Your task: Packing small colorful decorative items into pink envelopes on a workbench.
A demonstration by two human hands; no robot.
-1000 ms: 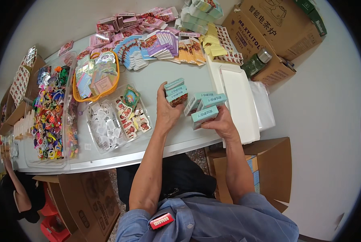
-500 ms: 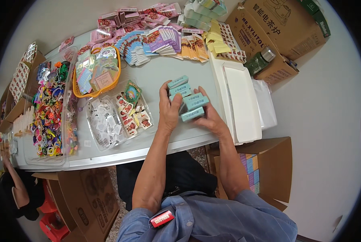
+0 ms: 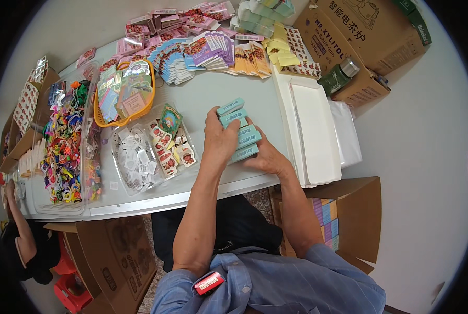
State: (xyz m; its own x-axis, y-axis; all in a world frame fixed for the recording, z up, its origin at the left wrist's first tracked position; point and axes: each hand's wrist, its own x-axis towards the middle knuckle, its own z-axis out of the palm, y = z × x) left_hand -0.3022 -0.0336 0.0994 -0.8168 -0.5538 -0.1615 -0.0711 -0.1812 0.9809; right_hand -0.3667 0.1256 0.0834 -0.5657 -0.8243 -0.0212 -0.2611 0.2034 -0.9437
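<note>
Several small teal boxes (image 3: 248, 137) are stacked in a row between my two hands, above the grey table. My left hand (image 3: 219, 137) wraps round the far and left side of the row, its thumb laid over the boxes. On the right and near side, my right hand (image 3: 267, 153) grips the same row, with part of its fingers hidden behind the boxes. To the left of my hands lies a clear plastic tray (image 3: 120, 180) with white paper slips and printed stickers (image 3: 168, 159) in it.
An orange basket (image 3: 151, 97) of cards and a clear bin of colourful trinkets (image 3: 66, 152) stand left. Fanned packets (image 3: 173, 60) and pink boxes (image 3: 134, 44) lie at the back. A white box lid (image 3: 317, 141) edges the right. An open carton (image 3: 359, 209) stands below; a co-worker's arm (image 3: 24, 225) shows far left.
The teal boxes at the near right have been pushed in against the others, so the row is now more even. My right hand has shifted slightly left with them.
</note>
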